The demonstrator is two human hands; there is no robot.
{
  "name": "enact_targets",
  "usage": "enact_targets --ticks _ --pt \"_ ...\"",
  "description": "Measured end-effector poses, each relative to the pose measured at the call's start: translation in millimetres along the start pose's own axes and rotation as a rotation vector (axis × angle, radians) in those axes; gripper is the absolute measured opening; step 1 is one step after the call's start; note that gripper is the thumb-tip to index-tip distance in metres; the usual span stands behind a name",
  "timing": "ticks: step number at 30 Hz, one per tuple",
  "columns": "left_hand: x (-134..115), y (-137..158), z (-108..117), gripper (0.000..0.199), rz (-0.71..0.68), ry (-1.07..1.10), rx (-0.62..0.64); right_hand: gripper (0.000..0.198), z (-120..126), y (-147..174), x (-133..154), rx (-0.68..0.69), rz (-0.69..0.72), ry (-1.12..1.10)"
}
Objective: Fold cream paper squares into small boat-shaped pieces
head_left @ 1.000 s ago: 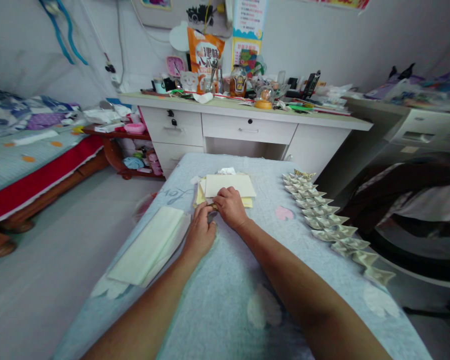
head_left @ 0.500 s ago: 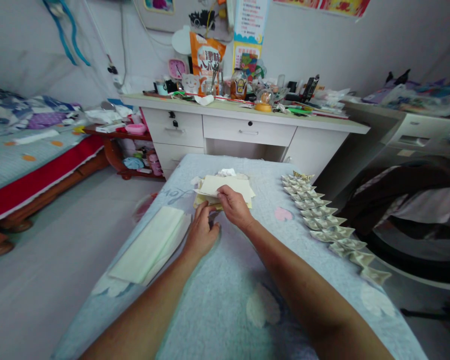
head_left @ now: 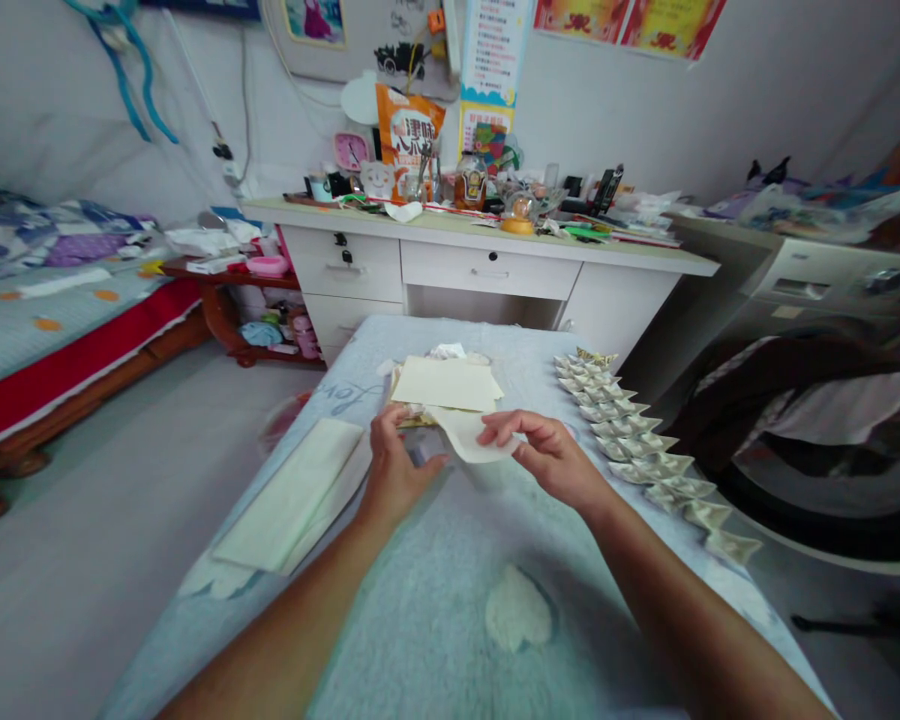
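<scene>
My right hand (head_left: 544,450) pinches a pale sheet of paper (head_left: 469,437) by its right end. The sheet bends and hangs just in front of a stack of cream paper (head_left: 446,382) on the cloth-covered table (head_left: 420,620). At the stack's front left corner is my left hand (head_left: 394,455), its thumb spread away from the fingers and nothing visible gripped in it. The sheet's left end lies close to the left fingertips; whether they touch is unclear. Left of that hand lies a pile of long, pale folded paper (head_left: 292,500).
A row of folded paper pieces (head_left: 634,430) runs along the table's right side. Crumpled white paper (head_left: 448,351) sits behind the stack. Beyond the table stands a white desk (head_left: 487,265) crowded with small things. A front-loading washing machine (head_left: 810,290) is at the right.
My right hand has moved right and toward me from the stack, drawing one sheet with it. My left hand stays by the stack's corner, its thumb now further from the fingers.
</scene>
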State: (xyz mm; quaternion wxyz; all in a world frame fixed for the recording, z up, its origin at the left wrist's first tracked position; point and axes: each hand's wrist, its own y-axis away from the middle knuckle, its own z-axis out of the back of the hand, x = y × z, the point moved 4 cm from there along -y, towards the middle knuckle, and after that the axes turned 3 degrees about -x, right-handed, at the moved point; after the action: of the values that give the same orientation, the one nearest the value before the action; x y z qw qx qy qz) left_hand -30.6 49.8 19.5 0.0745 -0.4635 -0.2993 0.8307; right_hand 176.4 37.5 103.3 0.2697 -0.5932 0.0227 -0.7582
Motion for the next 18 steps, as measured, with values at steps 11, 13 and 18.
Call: enact_targets --ticks 11,13,18 --pt "-39.9 24.1 -14.0 0.025 -0.334 0.026 0.515 0.034 21.0 68.6 -16.6 0.123 -0.071 0.329" --pt "-38.6 26.1 -16.6 0.025 -0.333 0.044 0.551 0.047 18.5 70.7 -22.7 0.155 -0.050 0.512" --pt "-39.6 27.8 -18.0 0.024 -0.331 0.041 0.640 0.063 7.4 73.8 -46.7 0.238 -0.068 0.737"
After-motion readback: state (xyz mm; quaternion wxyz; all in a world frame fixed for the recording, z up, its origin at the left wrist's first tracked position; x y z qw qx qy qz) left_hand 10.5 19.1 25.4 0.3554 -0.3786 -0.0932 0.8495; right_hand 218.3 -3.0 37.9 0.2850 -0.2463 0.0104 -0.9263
